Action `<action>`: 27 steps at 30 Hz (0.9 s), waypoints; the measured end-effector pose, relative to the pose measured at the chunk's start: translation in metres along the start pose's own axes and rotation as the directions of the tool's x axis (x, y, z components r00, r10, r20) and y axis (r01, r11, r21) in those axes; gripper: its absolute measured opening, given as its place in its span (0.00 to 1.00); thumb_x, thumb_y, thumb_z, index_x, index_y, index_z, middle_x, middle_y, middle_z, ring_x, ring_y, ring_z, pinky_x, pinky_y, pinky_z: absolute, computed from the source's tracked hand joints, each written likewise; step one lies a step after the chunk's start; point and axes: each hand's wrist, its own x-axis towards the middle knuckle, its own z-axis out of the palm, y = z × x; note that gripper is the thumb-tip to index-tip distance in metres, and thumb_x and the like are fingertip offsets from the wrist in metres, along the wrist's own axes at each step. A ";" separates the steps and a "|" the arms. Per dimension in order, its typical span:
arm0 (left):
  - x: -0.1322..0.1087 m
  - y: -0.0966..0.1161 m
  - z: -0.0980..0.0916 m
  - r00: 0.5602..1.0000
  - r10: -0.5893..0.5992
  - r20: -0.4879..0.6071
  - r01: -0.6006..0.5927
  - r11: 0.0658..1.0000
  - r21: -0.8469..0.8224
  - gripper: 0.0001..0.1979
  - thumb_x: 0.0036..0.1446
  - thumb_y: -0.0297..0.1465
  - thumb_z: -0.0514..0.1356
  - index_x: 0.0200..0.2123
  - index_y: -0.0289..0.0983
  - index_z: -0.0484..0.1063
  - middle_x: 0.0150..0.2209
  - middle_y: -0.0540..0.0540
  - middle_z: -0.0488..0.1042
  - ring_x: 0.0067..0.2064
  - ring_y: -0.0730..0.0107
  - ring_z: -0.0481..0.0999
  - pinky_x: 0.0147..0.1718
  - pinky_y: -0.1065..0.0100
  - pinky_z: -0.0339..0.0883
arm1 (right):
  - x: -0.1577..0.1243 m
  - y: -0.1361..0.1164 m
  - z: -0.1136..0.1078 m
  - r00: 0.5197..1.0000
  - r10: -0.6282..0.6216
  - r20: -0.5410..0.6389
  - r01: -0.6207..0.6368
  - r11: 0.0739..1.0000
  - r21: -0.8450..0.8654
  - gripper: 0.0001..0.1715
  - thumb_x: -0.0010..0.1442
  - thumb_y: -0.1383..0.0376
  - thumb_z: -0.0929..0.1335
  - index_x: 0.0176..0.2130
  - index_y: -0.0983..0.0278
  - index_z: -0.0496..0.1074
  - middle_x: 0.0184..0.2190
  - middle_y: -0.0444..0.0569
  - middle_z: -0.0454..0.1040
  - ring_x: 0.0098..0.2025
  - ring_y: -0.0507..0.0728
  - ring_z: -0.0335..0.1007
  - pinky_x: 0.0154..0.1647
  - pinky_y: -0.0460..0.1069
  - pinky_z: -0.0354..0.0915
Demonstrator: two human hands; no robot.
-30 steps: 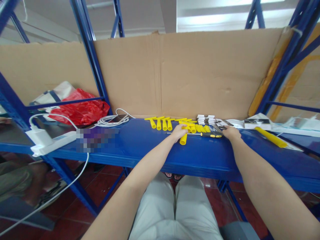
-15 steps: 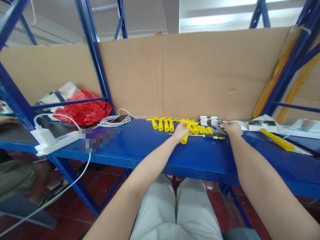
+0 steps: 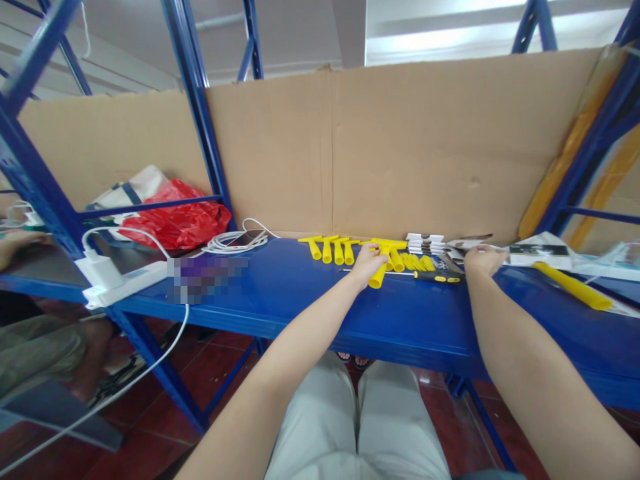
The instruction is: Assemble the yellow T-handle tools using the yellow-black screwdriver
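Observation:
My left hand (image 3: 369, 268) is closed around a yellow T-shaped plastic handle (image 3: 378, 277), its round open end facing me. More yellow T-shaped handles (image 3: 327, 251) lie in a row just behind and to the left. Beside them are small flat yellow pieces (image 3: 419, 262) and a stack of white pieces (image 3: 425, 243). A screwdriver (image 3: 438, 275) with a black and yellow grip lies in front of these. My right hand (image 3: 484, 259) is at the back of the blue table (image 3: 300, 300), fingers curled beside white wrapping; what they grip is hidden.
To the right lie a white and black box (image 3: 540, 256) and a yellow tube (image 3: 573, 287). On the left are a white power strip (image 3: 133, 283), a coiled white cable (image 3: 233, 243) and a red plastic bag (image 3: 180, 217). Cardboard (image 3: 400, 147) walls the back. Another person's hand (image 3: 23, 245) shows far left.
The view has shifted slightly, moving things right in the picture. My right hand has turned and its fingers now reach toward the right. My left hand keeps hold of the yellow handle.

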 end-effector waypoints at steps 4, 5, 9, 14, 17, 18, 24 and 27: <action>0.003 0.000 -0.002 1.000 -0.028 0.005 0.029 1.000 -0.003 0.29 0.41 0.17 0.61 0.49 0.37 0.66 0.38 0.45 0.77 0.31 0.71 0.77 0.31 0.72 0.69 | -0.004 -0.012 -0.012 0.985 0.149 -0.086 -0.123 0.960 0.253 0.09 0.54 0.76 0.64 0.27 0.63 0.63 0.50 0.61 0.65 0.56 0.62 0.63 0.60 0.50 0.54; 0.005 -0.001 -0.003 0.999 -0.036 0.009 0.036 0.999 0.004 0.30 0.41 0.17 0.61 0.50 0.37 0.65 0.38 0.45 0.78 0.31 0.70 0.77 0.32 0.71 0.70 | -0.004 -0.016 -0.014 0.978 0.183 -0.096 -0.146 0.941 0.307 0.12 0.54 0.77 0.64 0.26 0.62 0.60 0.47 0.59 0.66 0.57 0.62 0.63 0.61 0.50 0.53; 0.011 -0.003 -0.007 1.000 -0.011 -0.021 0.011 1.000 -0.006 0.29 0.43 0.17 0.61 0.51 0.36 0.66 0.44 0.42 0.77 0.37 0.66 0.79 0.36 0.68 0.71 | -0.003 -0.032 -0.014 0.964 0.259 -0.066 -0.208 0.882 0.423 0.15 0.56 0.78 0.60 0.25 0.59 0.54 0.32 0.49 0.66 0.48 0.58 0.70 0.55 0.50 0.61; 0.023 -0.009 -0.011 0.987 0.070 -0.142 -0.079 0.995 -0.059 0.22 0.48 0.16 0.59 0.48 0.34 0.68 0.42 0.42 0.77 0.40 0.68 0.77 0.38 0.71 0.70 | -0.010 -0.060 -0.008 0.971 0.224 0.082 -0.229 0.782 0.580 0.14 0.59 0.75 0.57 0.26 0.59 0.53 0.23 0.41 0.62 0.30 0.51 0.72 0.32 0.44 0.68; 0.032 -0.011 -0.016 0.965 0.115 -0.236 -0.139 0.986 -0.088 0.15 0.52 0.19 0.59 0.44 0.35 0.71 0.38 0.45 0.77 0.36 0.71 0.77 0.39 0.71 0.70 | -0.022 -0.074 -0.003 0.974 0.132 0.183 -0.222 0.709 0.669 0.13 0.58 0.74 0.62 0.25 0.62 0.57 0.21 0.39 0.64 0.27 0.48 0.71 0.32 0.42 0.68; 0.035 -0.011 -0.018 0.960 0.121 -0.253 -0.151 0.983 -0.102 0.12 0.54 0.21 0.59 0.42 0.35 0.71 0.36 0.46 0.76 0.34 0.71 0.76 0.38 0.71 0.69 | -0.028 -0.077 -0.001 0.971 0.070 0.228 -0.216 0.664 0.716 0.13 0.57 0.74 0.64 0.25 0.62 0.58 0.20 0.38 0.64 0.27 0.48 0.70 0.32 0.42 0.69; 0.048 -0.009 -0.034 0.914 0.121 -0.388 -0.211 0.957 -0.199 0.06 0.60 0.26 0.55 0.31 0.36 0.69 0.25 0.52 0.70 0.26 0.73 0.72 0.32 0.70 0.68 | -0.063 -0.088 -0.001 0.832 -0.248 0.497 -0.301 0.551 0.779 0.11 0.49 0.72 0.73 0.25 0.64 0.66 0.20 0.39 0.70 0.23 0.46 0.68 0.30 0.41 0.69; 0.053 -0.010 -0.041 0.884 0.111 -0.454 -0.253 0.931 -0.264 0.04 0.59 0.24 0.56 0.34 0.38 0.67 0.27 0.53 0.69 0.25 0.76 0.71 0.31 0.72 0.68 | -0.076 -0.091 -0.006 0.730 -0.301 0.613 -0.385 0.560 0.733 0.11 0.50 0.72 0.73 0.26 0.63 0.68 0.21 0.39 0.72 0.23 0.46 0.68 0.31 0.41 0.69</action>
